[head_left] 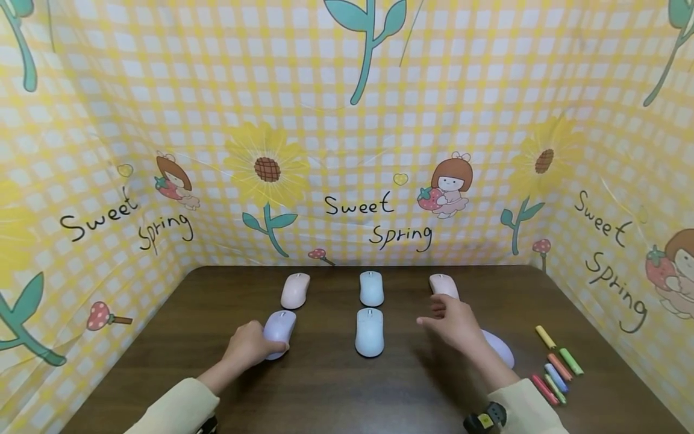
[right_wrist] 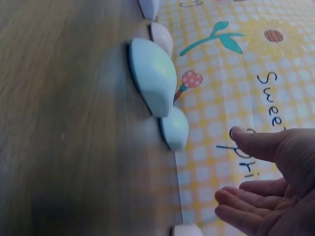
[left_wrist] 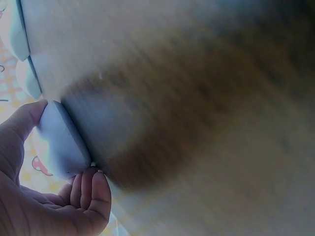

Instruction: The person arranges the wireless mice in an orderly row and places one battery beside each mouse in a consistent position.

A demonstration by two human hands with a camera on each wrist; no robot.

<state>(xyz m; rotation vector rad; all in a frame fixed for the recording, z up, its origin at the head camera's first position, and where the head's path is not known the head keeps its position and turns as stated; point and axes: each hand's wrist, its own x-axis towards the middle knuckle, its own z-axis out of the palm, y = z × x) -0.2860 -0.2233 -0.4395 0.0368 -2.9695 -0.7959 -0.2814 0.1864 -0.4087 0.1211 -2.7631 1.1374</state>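
Observation:
My left hand (head_left: 250, 348) grips a lavender computer mouse (head_left: 279, 333) at the front left, thumb on one side and fingers on the other. In the left wrist view that mouse (left_wrist: 59, 140) sits between thumb and curled fingers. My right hand (head_left: 455, 323), holding nothing, hovers with fingers extended near a pale pink mouse (head_left: 444, 286) at the back right. Under the right wrist lies a second lavender mouse (head_left: 500, 349), partly hidden by the forearm. Two light blue mice stand in the middle, one (head_left: 371, 289) behind the other (head_left: 370, 333). Another pink mouse (head_left: 295, 291) lies at the back left.
Several short coloured chalk-like sticks (head_left: 558, 367) lie at the right of the brown table (head_left: 331, 398). A yellow checked cloth (head_left: 347, 138) with printed flowers and lettering surrounds the table's back and sides.

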